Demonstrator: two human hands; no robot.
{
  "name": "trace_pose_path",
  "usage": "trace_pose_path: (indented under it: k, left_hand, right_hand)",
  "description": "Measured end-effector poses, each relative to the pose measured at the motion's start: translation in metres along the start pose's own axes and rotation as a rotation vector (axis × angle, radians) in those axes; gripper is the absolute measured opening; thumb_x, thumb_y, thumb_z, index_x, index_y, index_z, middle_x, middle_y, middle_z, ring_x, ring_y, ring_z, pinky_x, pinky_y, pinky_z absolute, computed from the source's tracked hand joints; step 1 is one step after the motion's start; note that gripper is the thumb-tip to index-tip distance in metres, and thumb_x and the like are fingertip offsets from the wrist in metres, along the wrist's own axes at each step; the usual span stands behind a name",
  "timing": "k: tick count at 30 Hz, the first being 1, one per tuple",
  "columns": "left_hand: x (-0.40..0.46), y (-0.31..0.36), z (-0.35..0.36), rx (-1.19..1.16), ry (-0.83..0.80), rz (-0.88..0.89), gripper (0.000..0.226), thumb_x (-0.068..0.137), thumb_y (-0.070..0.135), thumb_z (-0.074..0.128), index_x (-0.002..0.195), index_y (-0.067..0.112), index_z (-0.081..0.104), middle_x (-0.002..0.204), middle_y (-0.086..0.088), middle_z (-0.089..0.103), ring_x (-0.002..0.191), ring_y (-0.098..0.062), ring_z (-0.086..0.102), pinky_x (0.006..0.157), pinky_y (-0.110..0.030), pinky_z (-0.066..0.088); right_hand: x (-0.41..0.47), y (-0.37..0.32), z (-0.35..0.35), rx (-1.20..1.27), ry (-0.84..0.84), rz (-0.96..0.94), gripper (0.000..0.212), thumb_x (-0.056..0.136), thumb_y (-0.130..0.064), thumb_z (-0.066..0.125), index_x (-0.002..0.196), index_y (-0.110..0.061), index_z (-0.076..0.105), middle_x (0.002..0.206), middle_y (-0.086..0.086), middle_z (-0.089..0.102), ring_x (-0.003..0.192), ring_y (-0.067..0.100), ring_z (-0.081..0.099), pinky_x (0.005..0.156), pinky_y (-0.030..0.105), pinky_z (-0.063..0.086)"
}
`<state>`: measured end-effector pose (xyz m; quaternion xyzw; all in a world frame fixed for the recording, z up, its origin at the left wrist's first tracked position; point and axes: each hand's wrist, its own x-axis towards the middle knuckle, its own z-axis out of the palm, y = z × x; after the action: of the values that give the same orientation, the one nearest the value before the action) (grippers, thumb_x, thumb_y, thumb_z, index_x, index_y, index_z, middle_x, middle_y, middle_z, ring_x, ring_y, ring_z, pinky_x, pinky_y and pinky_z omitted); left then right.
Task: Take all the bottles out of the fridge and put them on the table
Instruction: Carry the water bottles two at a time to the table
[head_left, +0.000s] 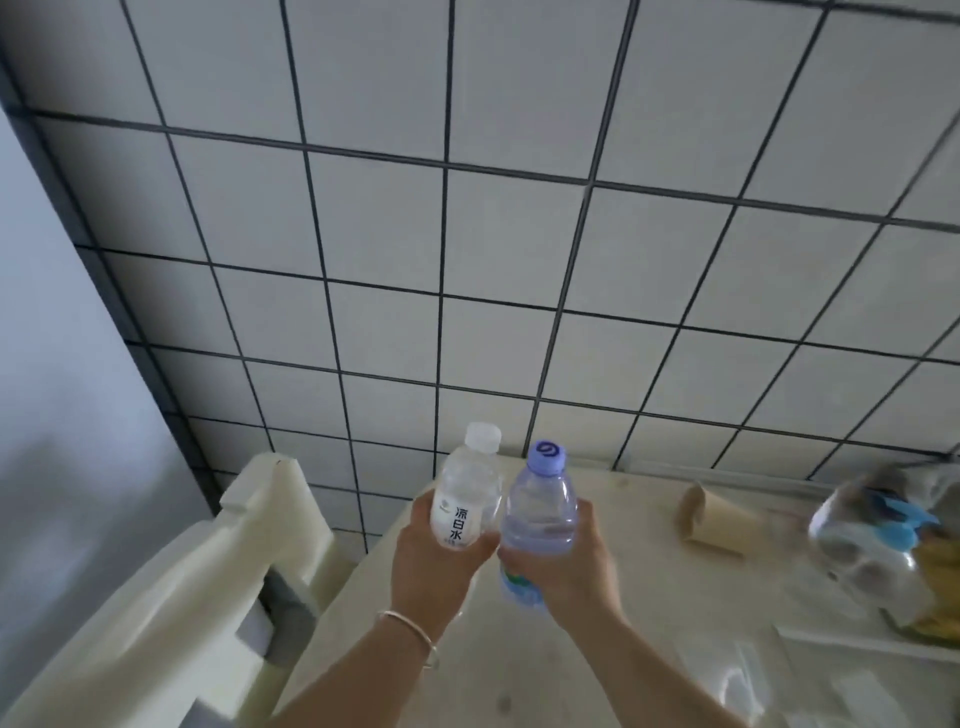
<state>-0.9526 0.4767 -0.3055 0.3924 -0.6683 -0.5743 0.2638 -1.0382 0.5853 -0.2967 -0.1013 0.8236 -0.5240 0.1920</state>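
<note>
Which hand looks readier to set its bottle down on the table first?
Probably the right hand: its purple-capped bottle is already over the table. The left hand holds the white-capped bottle at the table's left edge, beside the chair.

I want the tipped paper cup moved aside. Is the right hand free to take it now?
Probably not: the right hand grips the purple-capped bottle, so its grip is taken. The paper cup lies unobstructed on the table.
</note>
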Motion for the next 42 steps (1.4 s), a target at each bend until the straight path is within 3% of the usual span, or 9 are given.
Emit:
trace_pose_path:
  k: [4,9,15,24,29,32,35,37,42]
  left_hand:
    - [0.034,-0.020,0.005,-0.034,0.014,0.047,0.059,0.057,0.007,0.085,0.103,0.028,0.055,0.093,0.006,0.068,0.082,-0.004,0.063,0.062,-0.008,0.044]
    - [0.056,-0.045,0.012,-0.056,0.001,0.025,0.066,0.042,0.028,0.084,0.102,0.033,0.055,0.097,0.009,0.068,0.089,-0.009,0.066,0.076,-0.025,0.049]
    - [0.067,-0.048,0.017,-0.039,-0.053,0.074,0.062,0.051,0.017,0.088,0.098,0.037,0.051,0.093,0.015,0.065,0.076,0.016,0.060,0.065,-0.004,0.046]
    - [0.066,-0.028,0.009,0.132,-0.155,-0.061,0.073,0.055,0.026,0.087,0.119,0.023,0.051,0.103,0.005,0.065,0.095,-0.017,0.063,0.077,-0.023,0.043]
    - [0.045,-0.004,-0.004,0.266,-0.149,-0.055,0.059,0.055,0.020,0.083,0.109,0.017,0.058,0.100,-0.004,0.069,0.088,-0.022,0.065,0.073,-0.027,0.045]
    - [0.018,0.013,-0.019,0.319,-0.109,-0.108,0.050,0.065,0.014,0.081,0.109,0.007,0.058,0.103,-0.011,0.067,0.087,-0.026,0.062,0.070,-0.028,0.042]
    - [-0.017,0.038,-0.035,0.417,-0.186,-0.080,0.044,0.070,0.021,0.074,0.109,0.008,0.061,0.107,-0.013,0.068,0.098,-0.029,0.063,0.079,-0.033,0.046]
    - [-0.048,0.056,-0.044,0.474,-0.195,-0.064,0.046,0.076,0.024,0.070,0.118,0.011,0.056,0.113,-0.010,0.066,0.105,-0.027,0.060,0.079,-0.028,0.040]
    - [-0.149,0.102,-0.060,0.567,-0.217,0.024,0.059,0.078,0.030,0.067,0.133,0.019,0.047,0.119,-0.003,0.061,0.096,-0.018,0.056,0.076,-0.022,0.035]
  right_hand:
    - [0.019,0.001,0.019,0.024,0.053,-0.052,0.058,0.058,-0.027,0.085,0.102,-0.035,0.049,0.079,-0.016,0.064,0.068,-0.002,0.060,0.052,0.020,0.042]
    - [0.036,0.024,0.030,0.042,0.109,0.016,0.063,0.055,-0.030,0.084,0.108,-0.033,0.050,0.091,-0.010,0.067,0.078,0.013,0.064,0.061,0.025,0.046]
    - [0.046,0.023,0.033,0.008,0.105,0.002,0.063,0.058,-0.029,0.084,0.108,-0.032,0.047,0.083,-0.016,0.060,0.077,0.011,0.061,0.067,0.028,0.049]
    - [0.034,0.022,0.019,-0.105,-0.016,0.013,0.061,0.057,-0.038,0.078,0.111,-0.029,0.052,0.088,-0.012,0.066,0.071,0.005,0.062,0.059,0.027,0.052]
    - [0.013,0.008,-0.008,-0.166,-0.073,0.073,0.088,0.073,-0.029,0.075,0.144,-0.019,0.024,0.128,0.000,0.052,0.106,0.020,0.058,0.079,0.027,0.048]
    - [-0.012,-0.005,-0.031,-0.169,-0.067,0.105,0.084,0.078,-0.027,0.069,0.146,-0.018,0.020,0.145,0.005,0.042,0.116,0.025,0.055,0.088,0.031,0.049]
    - [-0.050,-0.021,-0.061,-0.185,-0.086,0.086,0.071,0.082,-0.030,0.065,0.142,-0.019,0.029,0.134,0.002,0.051,0.113,0.021,0.055,0.082,0.025,0.044]
    - [-0.085,-0.028,-0.083,-0.236,-0.126,0.059,0.057,0.083,-0.033,0.063,0.134,-0.019,0.040,0.101,-0.005,0.060,0.096,0.016,0.056,0.076,0.023,0.043]
    - [-0.177,-0.026,-0.133,-0.343,-0.184,0.005,0.048,0.081,-0.039,0.065,0.124,-0.019,0.054,0.071,-0.015,0.053,0.086,0.012,0.056,0.080,0.025,0.048]
